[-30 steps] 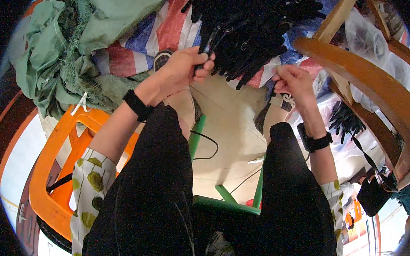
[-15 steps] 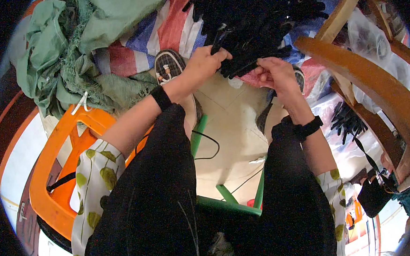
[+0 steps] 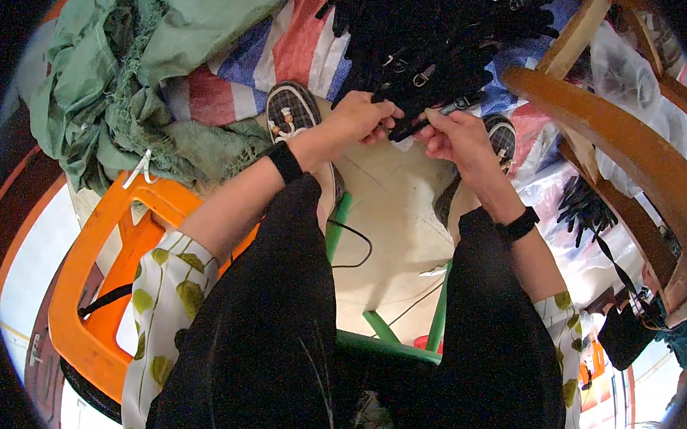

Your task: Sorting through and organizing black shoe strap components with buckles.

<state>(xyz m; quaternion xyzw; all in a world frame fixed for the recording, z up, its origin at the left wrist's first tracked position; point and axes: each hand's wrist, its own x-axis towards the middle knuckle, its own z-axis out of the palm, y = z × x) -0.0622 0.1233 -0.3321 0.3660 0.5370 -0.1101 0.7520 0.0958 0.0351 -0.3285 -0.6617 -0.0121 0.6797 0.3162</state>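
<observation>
Strap point(image 3: 410, 129) lies between my hands, near the black buckled pile point(image 3: 434, 20), seemingly being positioned. My right hand point(image 3: 458, 135) pinches it; my left hand point(image 3: 357, 121) has a grip I cannot tell. The next move seems to call for steadiness.

Watching remotely, I find the widest passage over the pale floor point(image 3: 389, 188), between the two shoes, just below the left hand point(image 3: 367, 119) and right hand point(image 3: 462, 140). Lower down, the dark trouser legs point(image 3: 243, 315) narrow that lane from both sides, a green bar point(image 3: 387, 349) crosses it, and a looped cable point(image 3: 370, 248) intrudes from the left. Ahead, the heaped black straps point(image 3: 434, 28) block me. Bunched green cloth point(image 3: 183, 35) and an orange stool point(image 3: 94, 245) crowd my left; a curved wooden frame point(image 3: 605, 124) obstructs the right.
</observation>
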